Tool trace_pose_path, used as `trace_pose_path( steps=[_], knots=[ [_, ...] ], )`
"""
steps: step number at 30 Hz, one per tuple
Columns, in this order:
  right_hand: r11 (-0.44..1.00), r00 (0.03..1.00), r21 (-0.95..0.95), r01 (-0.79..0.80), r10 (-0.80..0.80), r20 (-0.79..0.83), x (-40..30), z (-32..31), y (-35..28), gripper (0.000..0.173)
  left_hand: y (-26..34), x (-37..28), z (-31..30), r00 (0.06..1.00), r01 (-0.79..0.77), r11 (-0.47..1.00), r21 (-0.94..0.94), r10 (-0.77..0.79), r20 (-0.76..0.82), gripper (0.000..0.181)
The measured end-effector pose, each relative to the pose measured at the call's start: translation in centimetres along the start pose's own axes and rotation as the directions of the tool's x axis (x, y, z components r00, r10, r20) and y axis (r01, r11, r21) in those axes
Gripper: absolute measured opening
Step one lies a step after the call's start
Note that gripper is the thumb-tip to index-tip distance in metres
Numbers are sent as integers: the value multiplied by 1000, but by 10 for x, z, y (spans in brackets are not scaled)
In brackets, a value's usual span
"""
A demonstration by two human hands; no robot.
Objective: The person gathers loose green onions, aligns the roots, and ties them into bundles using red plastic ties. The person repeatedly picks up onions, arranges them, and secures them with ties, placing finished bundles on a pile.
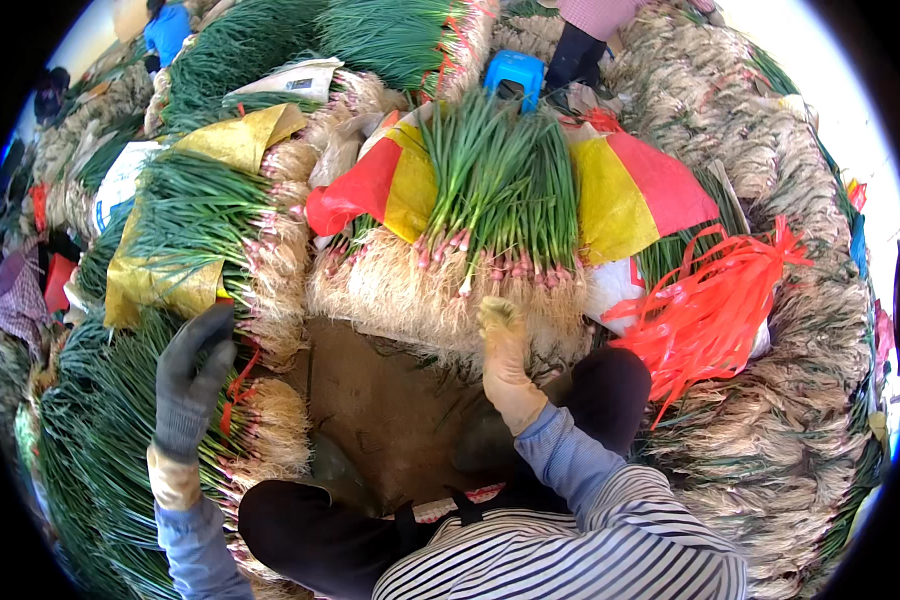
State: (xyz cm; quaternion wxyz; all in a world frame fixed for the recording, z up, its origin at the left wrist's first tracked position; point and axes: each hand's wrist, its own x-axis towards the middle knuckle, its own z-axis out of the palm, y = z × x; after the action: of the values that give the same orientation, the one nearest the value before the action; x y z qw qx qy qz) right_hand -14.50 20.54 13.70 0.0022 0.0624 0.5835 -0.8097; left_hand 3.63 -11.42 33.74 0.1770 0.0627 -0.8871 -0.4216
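My left hand (195,379), in a dark grey glove over a pale one, is raised over the green leaves of scallions at the left, near the corner of a yellow woven sheet (169,289). Nothing shows between its fingers. My right hand (504,337), in a pale glove, has its fingers curled at the roots of the scallions (510,187) in front of me; whether it grips any roots is hidden. These scallions have pinkish bulbs and long tan roots, and lie over a red and yellow sheet (634,195).
Red plastic ties (712,315) hang in a bunch at the right. More scallions (217,202) lie on the left pile, and rooty heaps (757,450) fill the right. A blue plastic stool (515,75) stands beyond, beside a person in pink (598,15). Another person in blue (167,31) is far left.
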Motion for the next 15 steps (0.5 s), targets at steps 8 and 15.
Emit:
trace_pose_path(
  steps=[8,15],
  knots=[
    [943,908,-22,333,-315,276,-9,-74,-171,28,48,117,175,899,2,972,-235,102,426,36],
    [-300,317,-952,-56,-910,268,111,-262,-343,35,83,101,278,691,195,937,-289,78,719,35]
  ],
)
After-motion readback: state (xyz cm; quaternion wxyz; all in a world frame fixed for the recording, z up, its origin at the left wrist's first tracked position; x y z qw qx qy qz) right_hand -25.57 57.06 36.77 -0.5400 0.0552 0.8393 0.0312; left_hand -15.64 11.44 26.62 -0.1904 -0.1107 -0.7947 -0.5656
